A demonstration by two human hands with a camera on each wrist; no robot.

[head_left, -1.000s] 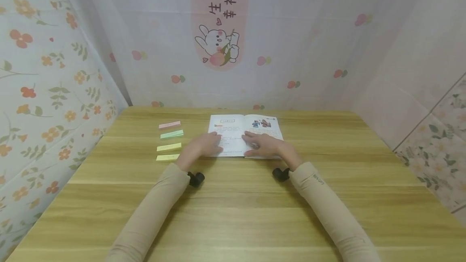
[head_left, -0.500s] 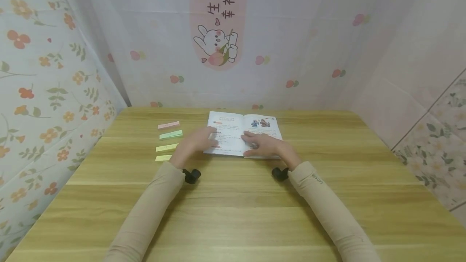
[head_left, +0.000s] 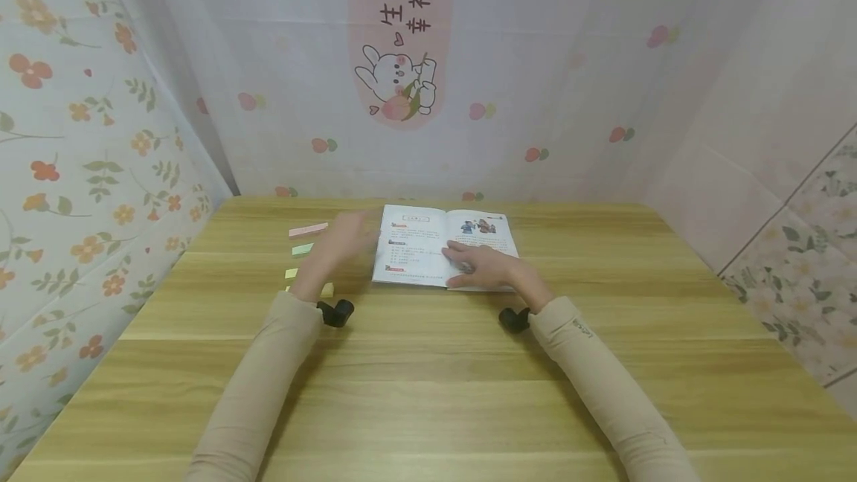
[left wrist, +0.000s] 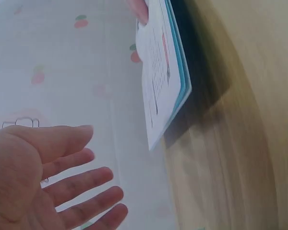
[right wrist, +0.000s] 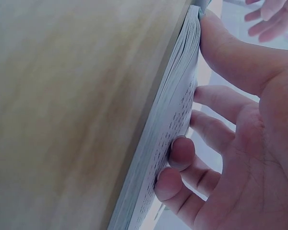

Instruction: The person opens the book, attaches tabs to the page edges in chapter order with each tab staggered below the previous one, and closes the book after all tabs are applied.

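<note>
An open book with printed pages lies on the wooden table. My right hand rests on its right page; in the right wrist view the bent fingertips press the page and the thumb sits at the lower edge by the spine. My left hand, slightly blurred, is off the book and over the paper strips at its left. The left wrist view shows that hand with fingers extended and spread, holding nothing. A pink strip and a green strip show beside it, and yellow strips are partly hidden under the wrist.
The wooden table reaches back to a pale printed curtain. Flowered cloth hangs along the left side. A black wrist camera sits on the left wrist, another camera on the right.
My left hand has let go of the left page and moved left over the paper strips. The left page now shows fully. My right hand has stayed on the right page.
</note>
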